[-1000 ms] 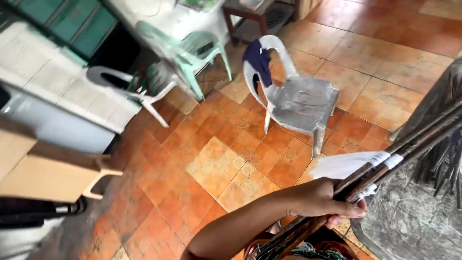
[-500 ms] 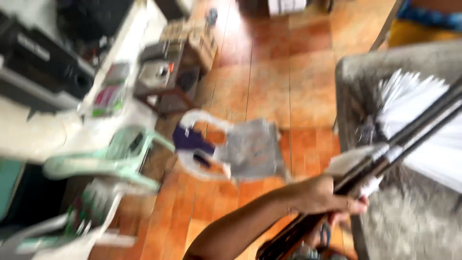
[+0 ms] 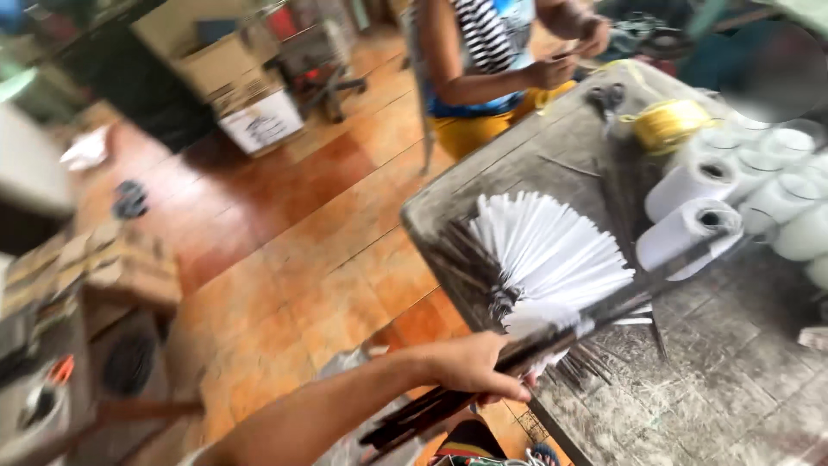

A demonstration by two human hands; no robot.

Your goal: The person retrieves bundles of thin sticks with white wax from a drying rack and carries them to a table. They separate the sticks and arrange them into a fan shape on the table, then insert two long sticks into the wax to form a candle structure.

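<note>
My left hand (image 3: pixel 473 366) is shut on a bundle of long dark sticks (image 3: pixel 595 315) that slants up to the right over the edge of a worn grey table (image 3: pixel 733 388). White paper is attached to the sticks near my fingers. Just beyond the hand, a fan of white paper strips on dark sticks (image 3: pixel 552 255) lies spread on the table. Several rolls of white paper (image 3: pixel 690 229) lie to its right. My right hand is out of view.
A person in a striped top (image 3: pixel 483 52) works at the table's far end, near scissors (image 3: pixel 608 99) and a spool of yellow twine (image 3: pixel 664 125). Cardboard boxes (image 3: pixel 250 103) and a wooden shelf (image 3: pixel 112 267) stand on the orange tiled floor (image 3: pixel 302 250).
The view has swung from the plastic chairs and floor to the table and the other person. My left hand keeps its hold on the stick bundle.
</note>
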